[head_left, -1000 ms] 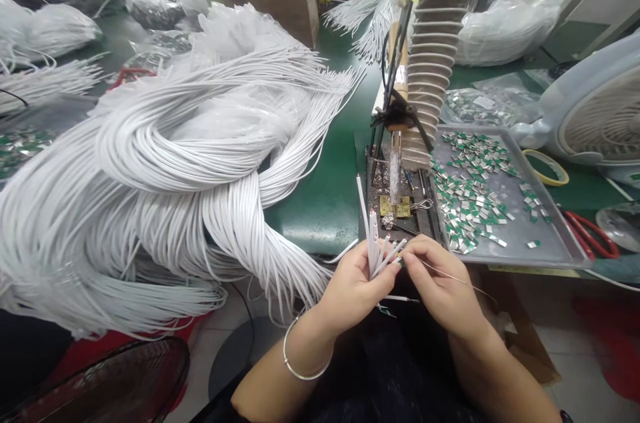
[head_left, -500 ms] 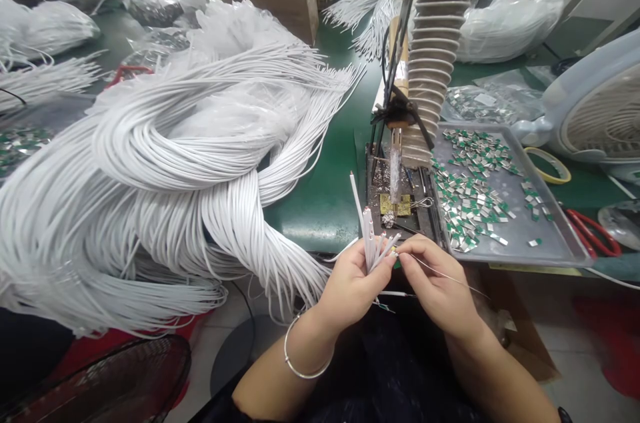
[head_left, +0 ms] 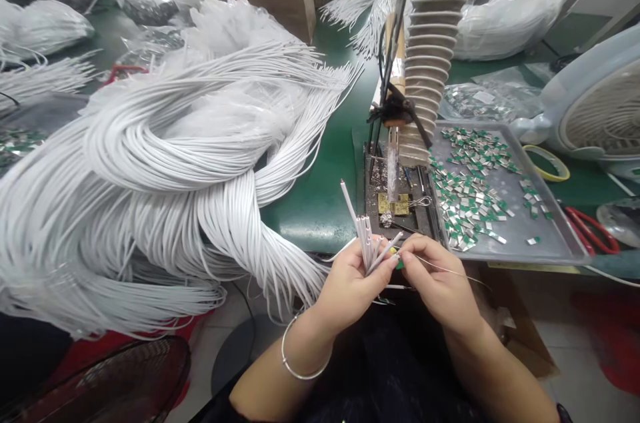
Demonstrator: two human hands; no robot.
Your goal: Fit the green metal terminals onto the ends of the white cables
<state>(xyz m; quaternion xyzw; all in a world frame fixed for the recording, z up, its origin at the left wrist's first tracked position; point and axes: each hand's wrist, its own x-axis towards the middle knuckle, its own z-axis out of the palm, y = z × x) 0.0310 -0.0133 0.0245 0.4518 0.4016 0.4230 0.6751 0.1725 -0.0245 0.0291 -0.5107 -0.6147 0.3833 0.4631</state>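
Head view: our left hand (head_left: pixel 353 283) is closed around a fan of white cable ends (head_left: pixel 365 243), tips pointing toward 11 to 1 o'clock. Our right hand (head_left: pixel 437 283) pinches a thin wire (head_left: pixel 460 273), which trails toward 4 o'clock. A small green piece (head_left: pixel 400 264) shows between the hands; we cannot tell which one holds it. From our hands, the soldering iron (head_left: pixel 393 170) stands at 12 o'clock and the tray (head_left: pixel 515 230) of circuit boards (head_left: pixel 479 198) at 2. For good control, we should brace both hands together and separate the tips.

The left hand (head_left: pixel 350 286) hides the gripped stretch of white wires (head_left: pixel 366 241).
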